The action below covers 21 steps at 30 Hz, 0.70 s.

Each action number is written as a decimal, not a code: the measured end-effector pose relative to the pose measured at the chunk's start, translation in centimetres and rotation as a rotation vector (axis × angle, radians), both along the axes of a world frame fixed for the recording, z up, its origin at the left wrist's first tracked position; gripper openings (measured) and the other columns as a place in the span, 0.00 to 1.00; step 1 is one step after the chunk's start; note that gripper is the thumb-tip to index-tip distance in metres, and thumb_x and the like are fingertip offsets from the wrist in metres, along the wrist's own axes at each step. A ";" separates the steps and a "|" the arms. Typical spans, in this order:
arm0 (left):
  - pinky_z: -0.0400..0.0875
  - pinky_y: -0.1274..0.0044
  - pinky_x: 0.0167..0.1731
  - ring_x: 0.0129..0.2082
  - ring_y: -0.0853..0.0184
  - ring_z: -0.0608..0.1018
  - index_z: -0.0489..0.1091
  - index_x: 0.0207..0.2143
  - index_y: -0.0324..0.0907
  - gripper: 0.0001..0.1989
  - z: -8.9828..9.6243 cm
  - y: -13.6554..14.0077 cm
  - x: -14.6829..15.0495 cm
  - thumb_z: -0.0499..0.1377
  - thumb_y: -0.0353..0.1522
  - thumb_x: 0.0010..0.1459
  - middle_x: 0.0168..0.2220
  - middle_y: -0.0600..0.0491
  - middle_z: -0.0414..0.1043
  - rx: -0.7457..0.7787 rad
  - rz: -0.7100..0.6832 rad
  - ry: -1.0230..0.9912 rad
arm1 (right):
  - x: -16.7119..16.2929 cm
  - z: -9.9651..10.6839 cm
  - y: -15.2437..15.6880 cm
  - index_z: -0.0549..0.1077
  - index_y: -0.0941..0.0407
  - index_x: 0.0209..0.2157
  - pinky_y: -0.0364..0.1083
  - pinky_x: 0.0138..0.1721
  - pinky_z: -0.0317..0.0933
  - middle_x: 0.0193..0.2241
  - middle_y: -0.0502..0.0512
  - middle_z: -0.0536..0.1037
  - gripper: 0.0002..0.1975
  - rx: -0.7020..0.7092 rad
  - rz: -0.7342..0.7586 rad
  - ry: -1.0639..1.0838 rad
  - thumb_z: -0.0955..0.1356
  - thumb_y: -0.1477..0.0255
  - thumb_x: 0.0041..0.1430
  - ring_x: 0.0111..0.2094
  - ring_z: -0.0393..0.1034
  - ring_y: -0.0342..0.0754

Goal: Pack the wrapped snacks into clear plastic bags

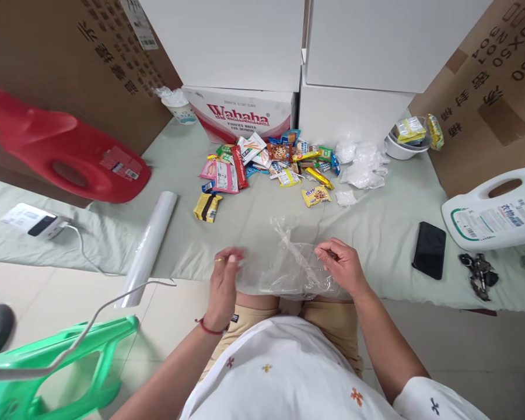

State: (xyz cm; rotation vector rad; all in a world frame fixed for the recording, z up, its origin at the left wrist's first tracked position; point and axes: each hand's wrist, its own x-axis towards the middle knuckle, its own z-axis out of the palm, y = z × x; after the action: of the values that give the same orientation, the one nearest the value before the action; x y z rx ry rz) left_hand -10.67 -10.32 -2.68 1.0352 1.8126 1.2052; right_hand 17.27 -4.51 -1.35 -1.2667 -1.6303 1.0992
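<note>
A clear plastic bag (300,262) lies crumpled at the front edge of the cloth-covered table, in front of my body. My right hand (343,262) is closed in a pinch on the bag's right side. To the left of the bag is my left hand (225,283), fingers bent and tips blurred by motion; whether it touches the film I cannot tell. Beyond the bag, a heap of wrapped snacks (280,151) spreads across the table. A yellow cookie packet (316,196) and a yellow-and-brown packet (207,207) lie closer to me, beside a small clear wrapper (346,198).
Crumpled clear bags (363,166) and a white bowl (400,150) with packets sit back right. White boxes (245,111) line the back. A red jug (65,146) and film roll (151,245) are left; a phone (429,249), keys (480,274) and white detergent bottle (499,207) right.
</note>
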 end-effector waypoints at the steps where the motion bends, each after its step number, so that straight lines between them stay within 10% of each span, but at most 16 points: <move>1: 0.72 0.65 0.49 0.54 0.56 0.77 0.67 0.53 0.43 0.25 0.3 1.1 0.8 0.54 0.51 0.64 0.53 0.42 0.75 0.001 -0.067 0.009 | -0.1 0.3 -0.1 0.79 0.53 0.33 0.43 0.27 0.59 0.28 0.49 0.71 0.13 0.039 0.014 -0.026 0.69 0.59 0.66 0.23 0.64 0.41; 7: 0.65 0.75 0.31 0.29 0.66 0.72 0.69 0.32 0.42 0.21 -0.6 6.3 6.0 0.64 0.51 0.52 0.26 0.56 0.68 -0.122 -0.389 -0.027 | 0.1 -0.2 -0.3 0.78 0.53 0.33 0.43 0.29 0.59 0.27 0.50 0.72 0.15 0.014 -0.123 -0.060 0.68 0.56 0.65 0.25 0.64 0.43; 12: 0.53 0.78 0.23 0.22 0.72 0.58 0.62 0.26 0.44 0.20 -2.4 6.5 4.8 0.58 0.49 0.59 0.20 0.62 0.53 -0.011 -0.139 -0.141 | 3.3 -3.5 -1.4 0.73 0.54 0.32 0.43 0.23 0.55 0.20 0.46 0.68 0.23 -0.188 -0.514 -0.061 0.67 0.47 0.61 0.21 0.59 0.43; 21: 0.52 0.77 0.20 0.18 0.71 0.59 0.65 0.25 0.45 0.23 -3.3 5.1 2.8 0.54 0.52 0.62 0.15 0.61 0.51 -0.106 -0.096 -0.075 | 5.5 -2.6 0.9 0.66 0.55 0.63 0.54 0.49 0.68 0.53 0.64 0.77 0.40 -0.041 -0.321 -0.411 0.70 0.45 0.56 0.53 0.69 0.58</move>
State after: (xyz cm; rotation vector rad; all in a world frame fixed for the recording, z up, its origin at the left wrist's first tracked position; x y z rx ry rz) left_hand -7.88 -5.20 -5.96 0.9921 1.7299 1.0655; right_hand 22.76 -3.59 -3.92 -1.7973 -1.6184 0.7089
